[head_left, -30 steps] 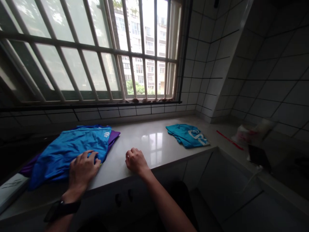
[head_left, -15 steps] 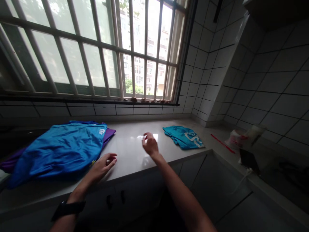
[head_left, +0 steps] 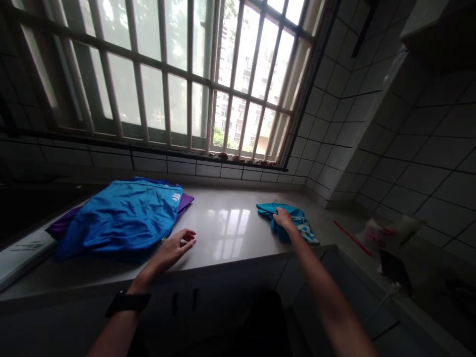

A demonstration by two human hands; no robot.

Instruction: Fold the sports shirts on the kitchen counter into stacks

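Note:
My right hand (head_left: 283, 218) is closed on a folded teal garment (head_left: 303, 229) with white print, lying on the right of the counter. The cloth bunches up around my fingers, and my hand hides part of it. Over the counter on the left, my left hand (head_left: 177, 248) holds nothing, its fingers loosely curled and apart from the thumb. Just left of it lies a shiny blue garment (head_left: 130, 218) with a small white logo. A purple garment (head_left: 186, 199) sticks out from under the blue one.
The pale countertop (head_left: 219, 223) runs below a barred window (head_left: 186, 74). On the right are a red strip (head_left: 352, 238), a white bag-like item (head_left: 374, 232) and a dark flat device (head_left: 394, 270) with a white cable. A white box-like edge (head_left: 29, 253) sits at the far left.
My right hand has moved right from above the bare counter and taken hold of the teal garment, which is now rumpled. The view has shifted; my left hand keeps its curled shape.

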